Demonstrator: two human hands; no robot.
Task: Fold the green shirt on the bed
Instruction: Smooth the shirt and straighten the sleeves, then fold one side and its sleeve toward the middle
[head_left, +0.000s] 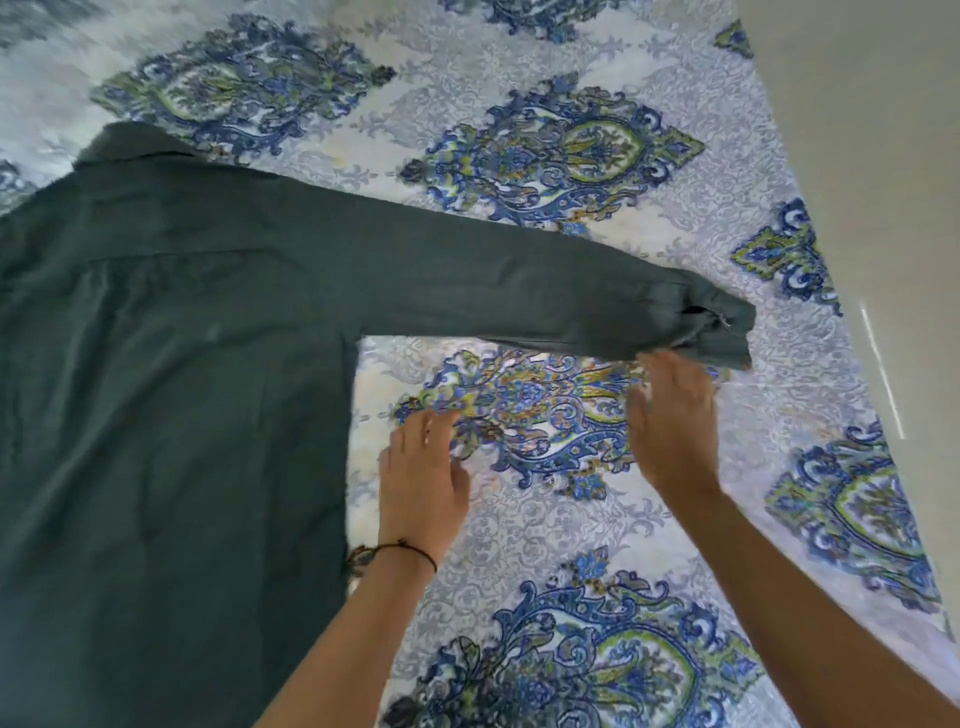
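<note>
The dark green shirt (171, 364) lies flat, back up, on the bed, with its collar toward the far left. Its right sleeve (493, 291) stretches out straight to the right, ending in a cuff (717, 332). My right hand (672, 421) hovers just below the cuff, fingers spread and blurred, fingertips at the sleeve's lower edge. My left hand (421, 483), with a dark thread bracelet at the wrist, is over the bedsheet beside the shirt's right side seam, fingers apart, holding nothing.
The bed is covered by a white sheet (545, 525) with blue and green ornamental medallions. The bed's right edge runs diagonally at the right, with a pale tiled floor (883, 156) beyond it.
</note>
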